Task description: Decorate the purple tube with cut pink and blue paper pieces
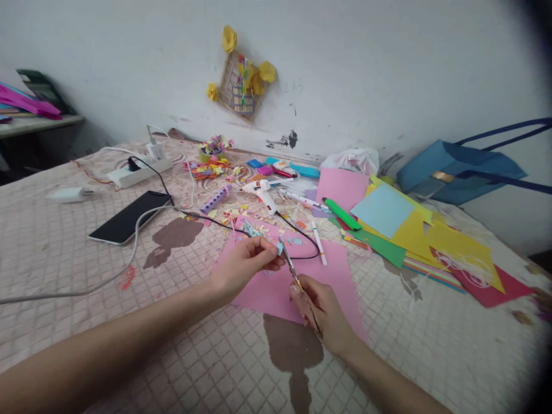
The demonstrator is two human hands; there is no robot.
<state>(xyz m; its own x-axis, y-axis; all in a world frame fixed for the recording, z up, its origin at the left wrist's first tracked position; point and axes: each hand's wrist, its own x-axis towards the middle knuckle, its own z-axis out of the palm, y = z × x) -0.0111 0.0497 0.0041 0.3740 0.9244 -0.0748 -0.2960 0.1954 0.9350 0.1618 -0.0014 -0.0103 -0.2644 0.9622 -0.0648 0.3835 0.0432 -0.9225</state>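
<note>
My left hand [252,260] pinches a small light-blue paper piece [280,248] between thumb and fingertips. My right hand [318,305] is closed around a pair of scissors [296,277], whose blades point away from me and reach the edge of the blue piece. Whether the blades are parted is too small to tell. Both hands are over a pink paper sheet [284,296]. Tiny blue and coloured paper cuttings [255,228] lie on the sheet just beyond my left hand. A white marker [319,244] rests on the sheet's right part.
A white glue gun [264,194] lies behind the sheet, its black cable looping across it. On the left are a phone [131,217], a power strip [138,173] and a white cable. Stacked coloured papers [388,210], a green marker [342,214] and a blue bag [457,169] sit right.
</note>
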